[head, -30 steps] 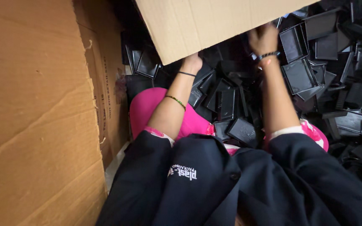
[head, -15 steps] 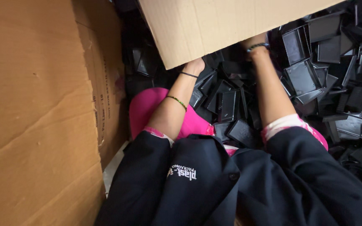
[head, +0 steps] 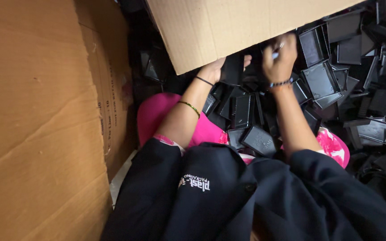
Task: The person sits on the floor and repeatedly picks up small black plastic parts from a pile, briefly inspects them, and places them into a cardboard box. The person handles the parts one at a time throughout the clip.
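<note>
From my remote seat I see a tall cardboard wall [head: 36,134] at the left edge. Next, my left hand [head: 215,69] grips a flat black plastic piece [head: 232,69] under the cardboard flap [head: 228,27]. My right hand [head: 279,60] looks curled shut on something small, unclear what, above the black tray pile [head: 336,80].

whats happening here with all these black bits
A person in a dark jacket sits over a heap of flat black plastic pieces, under the flap of a brown cardboard box. The left hand holds one upright black piece. The right hand is closed beside it; what it holds I cannot tell.
</note>
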`<action>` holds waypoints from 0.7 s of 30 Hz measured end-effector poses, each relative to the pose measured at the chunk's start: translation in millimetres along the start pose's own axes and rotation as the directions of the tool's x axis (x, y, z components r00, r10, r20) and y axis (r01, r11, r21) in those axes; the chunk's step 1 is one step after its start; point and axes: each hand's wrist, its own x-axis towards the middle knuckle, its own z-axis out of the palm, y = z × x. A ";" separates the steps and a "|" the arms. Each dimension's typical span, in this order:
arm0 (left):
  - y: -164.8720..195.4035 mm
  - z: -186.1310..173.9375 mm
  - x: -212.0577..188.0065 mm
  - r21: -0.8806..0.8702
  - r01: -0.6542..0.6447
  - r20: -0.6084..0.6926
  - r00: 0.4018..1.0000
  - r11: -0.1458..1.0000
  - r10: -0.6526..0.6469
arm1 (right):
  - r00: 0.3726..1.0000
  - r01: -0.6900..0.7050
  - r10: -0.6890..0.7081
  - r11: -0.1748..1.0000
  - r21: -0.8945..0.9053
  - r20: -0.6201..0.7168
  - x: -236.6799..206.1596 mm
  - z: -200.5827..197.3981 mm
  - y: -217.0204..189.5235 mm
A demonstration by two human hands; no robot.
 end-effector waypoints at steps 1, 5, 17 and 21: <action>-1.8 -3.3 3.1 -0.024 -0.041 0.039 0.998 0.999 0.042 | 0.996 0.088 -0.089 0.995 0.046 0.025 -12.4 -5.5 -5.0; -8.1 -21.1 13.2 0.013 -0.207 -0.049 0.977 0.978 0.207 | 0.979 0.074 -0.114 0.972 0.222 0.172 -42.8 -7.9 -26.2; -7.3 -28.8 0.2 0.950 -0.236 0.018 0.694 0.203 0.720 | 0.970 -0.093 0.014 0.943 0.319 0.242 -57.6 23.7 -35.0; -5.5 -31.7 2.2 0.842 -0.295 -0.109 0.727 0.451 0.678 | 0.957 -0.103 0.011 0.946 0.307 0.288 -61.8 23.3 -42.3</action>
